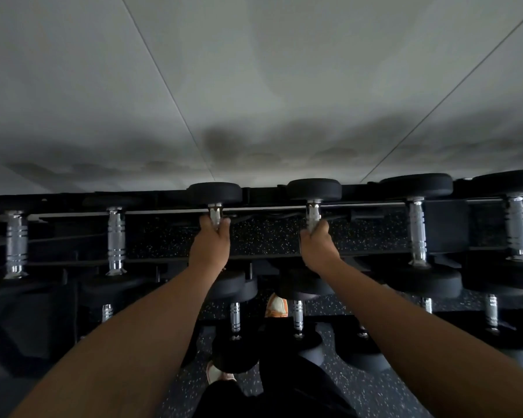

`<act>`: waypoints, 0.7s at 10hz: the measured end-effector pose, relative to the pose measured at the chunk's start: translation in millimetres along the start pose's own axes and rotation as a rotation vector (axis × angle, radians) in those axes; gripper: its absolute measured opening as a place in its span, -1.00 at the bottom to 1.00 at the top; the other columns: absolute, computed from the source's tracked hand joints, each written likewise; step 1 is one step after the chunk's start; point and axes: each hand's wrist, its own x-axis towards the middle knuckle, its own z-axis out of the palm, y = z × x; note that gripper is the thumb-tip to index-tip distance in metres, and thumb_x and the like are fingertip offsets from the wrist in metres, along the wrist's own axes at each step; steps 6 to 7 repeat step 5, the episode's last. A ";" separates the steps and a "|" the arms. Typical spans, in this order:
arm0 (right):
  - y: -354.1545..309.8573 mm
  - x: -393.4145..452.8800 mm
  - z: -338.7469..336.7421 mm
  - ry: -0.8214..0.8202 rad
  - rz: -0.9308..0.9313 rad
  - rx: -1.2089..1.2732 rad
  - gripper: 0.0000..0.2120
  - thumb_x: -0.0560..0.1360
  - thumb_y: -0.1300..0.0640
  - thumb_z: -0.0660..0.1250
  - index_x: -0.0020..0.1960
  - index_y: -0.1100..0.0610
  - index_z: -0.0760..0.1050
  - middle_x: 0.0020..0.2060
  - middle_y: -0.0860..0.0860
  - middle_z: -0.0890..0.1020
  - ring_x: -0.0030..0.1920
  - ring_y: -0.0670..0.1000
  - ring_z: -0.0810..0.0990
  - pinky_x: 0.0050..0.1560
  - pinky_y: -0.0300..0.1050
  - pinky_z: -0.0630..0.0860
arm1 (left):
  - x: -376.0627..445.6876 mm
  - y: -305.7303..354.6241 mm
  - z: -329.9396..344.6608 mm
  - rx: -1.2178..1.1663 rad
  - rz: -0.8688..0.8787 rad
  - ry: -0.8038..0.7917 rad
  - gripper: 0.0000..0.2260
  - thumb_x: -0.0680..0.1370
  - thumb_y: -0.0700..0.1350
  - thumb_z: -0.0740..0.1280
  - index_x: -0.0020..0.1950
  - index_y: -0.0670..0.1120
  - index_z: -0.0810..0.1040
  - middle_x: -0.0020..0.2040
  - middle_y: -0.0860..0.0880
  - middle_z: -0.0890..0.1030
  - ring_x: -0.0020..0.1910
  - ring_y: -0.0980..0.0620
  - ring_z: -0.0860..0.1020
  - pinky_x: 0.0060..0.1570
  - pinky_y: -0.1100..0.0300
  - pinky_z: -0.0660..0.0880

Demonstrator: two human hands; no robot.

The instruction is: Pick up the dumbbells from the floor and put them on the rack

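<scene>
Both arms reach forward over a black dumbbell rack [175, 260]. My left hand [213, 241] is closed around the chrome handle of a black round-headed dumbbell [215, 193] lying across the rack's top tier. My right hand [319, 245] grips the handle of a second matching dumbbell [314, 190] just to the right. Each dumbbell's far head rests at the back rail; the near heads sit below my wrists, partly hidden.
Other dumbbells [115, 239] fill the top tier on both sides, larger ones [417, 227] to the right. A lower tier holds more dumbbells [235, 319]. Speckled dark floor [375, 393] and my shoes [277, 306] show below. A white wall [254, 86] rises behind.
</scene>
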 end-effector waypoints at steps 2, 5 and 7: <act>-3.0 -17.3 2.9 0.024 0.015 -0.078 -0.55 0.63 0.04 0.19 0.42 0.20 0.18 0.29 0.30 0.47 -0.02 0.18 0.47 -0.09 -0.01 0.36 | -23.1 -11.2 -11.8 0.027 0.036 -0.127 -0.56 0.66 0.11 0.06 0.43 -0.14 0.23 -0.17 -0.10 0.62 -0.35 -0.01 0.57 -0.46 0.16 0.34; -2.2 -67.9 3.1 0.091 -0.124 -0.106 -0.44 0.59 -0.08 0.21 0.51 0.13 0.21 0.34 0.21 0.50 0.11 0.19 0.54 -0.02 -0.03 0.44 | -62.4 -33.4 -56.3 0.129 0.279 -0.118 -0.56 0.64 0.10 0.12 0.46 -0.10 0.31 0.07 -0.11 0.63 -0.15 -0.02 0.56 -0.26 0.12 0.38; -2.2 -67.9 3.1 0.091 -0.124 -0.106 -0.44 0.59 -0.08 0.21 0.51 0.13 0.21 0.34 0.21 0.50 0.11 0.19 0.54 -0.02 -0.03 0.44 | -62.4 -33.4 -56.3 0.129 0.279 -0.118 -0.56 0.64 0.10 0.12 0.46 -0.10 0.31 0.07 -0.11 0.63 -0.15 -0.02 0.56 -0.26 0.12 0.38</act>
